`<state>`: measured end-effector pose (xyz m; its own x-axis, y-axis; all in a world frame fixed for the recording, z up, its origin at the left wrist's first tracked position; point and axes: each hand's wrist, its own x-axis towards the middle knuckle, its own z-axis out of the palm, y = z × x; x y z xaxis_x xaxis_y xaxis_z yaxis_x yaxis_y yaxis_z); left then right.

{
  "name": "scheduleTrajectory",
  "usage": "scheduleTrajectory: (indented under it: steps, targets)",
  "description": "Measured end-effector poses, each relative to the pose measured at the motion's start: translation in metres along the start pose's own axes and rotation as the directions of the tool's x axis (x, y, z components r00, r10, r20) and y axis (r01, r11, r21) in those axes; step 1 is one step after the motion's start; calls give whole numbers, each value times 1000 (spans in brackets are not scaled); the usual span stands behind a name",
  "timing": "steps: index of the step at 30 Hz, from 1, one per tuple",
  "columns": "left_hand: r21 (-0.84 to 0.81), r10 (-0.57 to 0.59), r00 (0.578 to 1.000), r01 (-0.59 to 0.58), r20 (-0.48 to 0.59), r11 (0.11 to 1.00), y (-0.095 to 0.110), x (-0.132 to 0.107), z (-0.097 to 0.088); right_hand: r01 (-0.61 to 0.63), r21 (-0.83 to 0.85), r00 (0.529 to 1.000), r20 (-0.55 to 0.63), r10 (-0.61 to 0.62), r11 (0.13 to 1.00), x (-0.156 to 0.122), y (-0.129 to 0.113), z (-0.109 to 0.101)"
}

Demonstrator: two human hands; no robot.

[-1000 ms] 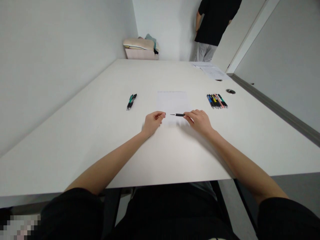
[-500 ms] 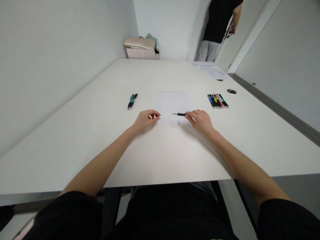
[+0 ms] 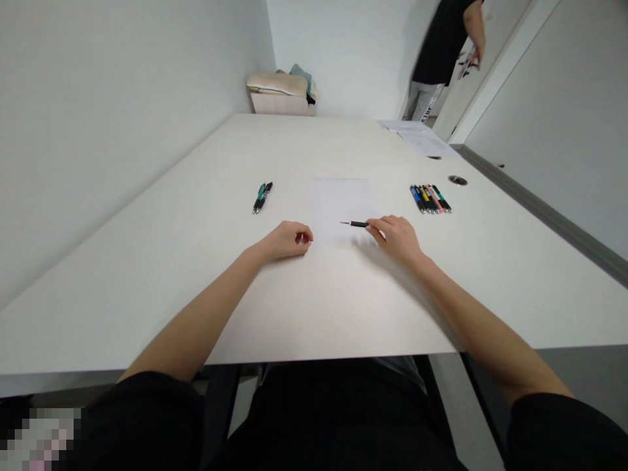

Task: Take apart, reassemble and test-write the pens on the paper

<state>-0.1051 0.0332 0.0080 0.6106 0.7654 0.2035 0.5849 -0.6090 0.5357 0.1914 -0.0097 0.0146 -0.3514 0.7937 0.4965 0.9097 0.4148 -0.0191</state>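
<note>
My right hand (image 3: 395,237) pinches a black pen (image 3: 359,224), held level above the white sheet of paper (image 3: 338,203). The pen's front cone is off, and its thin refill points left. At the paper's lower left edge, my left hand (image 3: 289,240) is curled with thumb and fingertips together. A small pale spot shows inside that grip, too small to name. Two pens (image 3: 262,197), one with green, lie to the left beyond my left hand. Beyond my right hand lies a row of several coloured pens (image 3: 430,199).
More papers (image 3: 417,136) lie at the table's far right, near a round cable hole (image 3: 458,180). A person (image 3: 439,52) in black stands by the door. Behind the table's far edge is a box with folded cloth (image 3: 279,85). A wall runs along the left.
My left hand has turned and drawn slightly nearer to me, its fingers curling more. My right hand and the pen are nearly still. The person at the back has shifted toward the door.
</note>
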Motion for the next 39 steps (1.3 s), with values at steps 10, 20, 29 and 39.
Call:
scheduleTrajectory:
  steps: [10, 20, 29, 39]
  targets:
    - [-12, 14, 999, -13, 38, 1000, 1, -2, -1, -5, 0, 1000, 3, 5, 1000, 1, -1, -2]
    - [-99, -48, 981, 30, -186, 995, 11, 3, -3, 13, 7, 1000, 17, -13, 1000, 1, -5, -6]
    - [-138, 16, 958, -58, -286, 989, 54, 6, 20, 150, 42, 988, 16, -151, 988, 0, -18, -10]
    - [-103, 28, 920, -74, -391, 992, 74, 4, 28, 212, 174, 976, 5, -216, 962, -1, -31, -15]
